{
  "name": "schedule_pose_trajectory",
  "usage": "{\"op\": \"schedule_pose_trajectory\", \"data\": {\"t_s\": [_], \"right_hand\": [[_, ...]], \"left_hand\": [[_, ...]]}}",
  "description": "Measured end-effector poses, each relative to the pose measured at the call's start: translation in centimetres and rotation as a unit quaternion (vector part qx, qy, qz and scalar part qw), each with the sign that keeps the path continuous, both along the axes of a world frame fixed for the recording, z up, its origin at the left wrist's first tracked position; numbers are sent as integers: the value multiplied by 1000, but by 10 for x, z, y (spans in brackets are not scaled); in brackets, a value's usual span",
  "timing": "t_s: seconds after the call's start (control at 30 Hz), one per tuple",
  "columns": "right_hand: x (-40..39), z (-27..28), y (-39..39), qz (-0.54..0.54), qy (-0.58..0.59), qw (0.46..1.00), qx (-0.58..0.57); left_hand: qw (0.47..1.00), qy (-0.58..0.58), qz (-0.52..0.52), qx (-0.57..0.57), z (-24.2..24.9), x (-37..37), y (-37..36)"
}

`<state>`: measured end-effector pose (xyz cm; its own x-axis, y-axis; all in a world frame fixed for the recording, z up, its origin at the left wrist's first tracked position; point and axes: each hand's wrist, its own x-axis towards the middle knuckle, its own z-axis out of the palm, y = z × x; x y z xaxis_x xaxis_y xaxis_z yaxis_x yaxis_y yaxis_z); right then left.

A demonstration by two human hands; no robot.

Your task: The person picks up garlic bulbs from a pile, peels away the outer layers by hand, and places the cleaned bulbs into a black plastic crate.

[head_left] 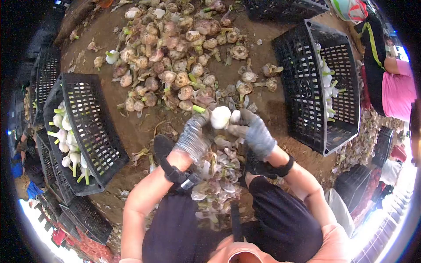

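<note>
A white garlic bulb [220, 117] with a short green stem sits between my two gloved hands, over the space between my knees. My left hand [195, 135] is closed on this bulb, with the stem pointing left past the fingers. At the bulb's right side, my right hand [258, 135] pinches a small white piece of garlic [236, 116]; I cannot tell whether it is skin or a clove. Just beyond my hands lies a heap of unpeeled garlic [171, 57], brownish and still with stems. Below them, loose garlic skins [221, 171] cover the ground.
A black crate [94, 127] on the left and another black crate [302, 83] on the right hold white garlic bulbs. A third crate [285, 8] stands at the top right. Another person in a pink garment [397, 94] is at the far right. More crates [83, 219] line the lower left.
</note>
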<state>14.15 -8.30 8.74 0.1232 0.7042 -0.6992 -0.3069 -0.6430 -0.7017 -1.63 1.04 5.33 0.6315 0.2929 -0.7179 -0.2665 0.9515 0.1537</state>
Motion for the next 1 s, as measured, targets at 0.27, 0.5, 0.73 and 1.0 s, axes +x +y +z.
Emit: {"op": "schedule_pose_trajectory", "data": {"t_s": [0.27,0.5,0.73,1.0], "right_hand": [[10,-12,-21,-91,197,974,68],[88,25,-53,-282,281,882,251],[94,11,-61,-195,230,921,245],[26,-17,1,105,-81,980,147]], "left_hand": [[889,119,-221,384,-11,8,-5],[408,362,-254,799,-6,14,67],[102,364,-434,818,-69,-2,141],[509,291,-272,763,11,-11,95]]}}
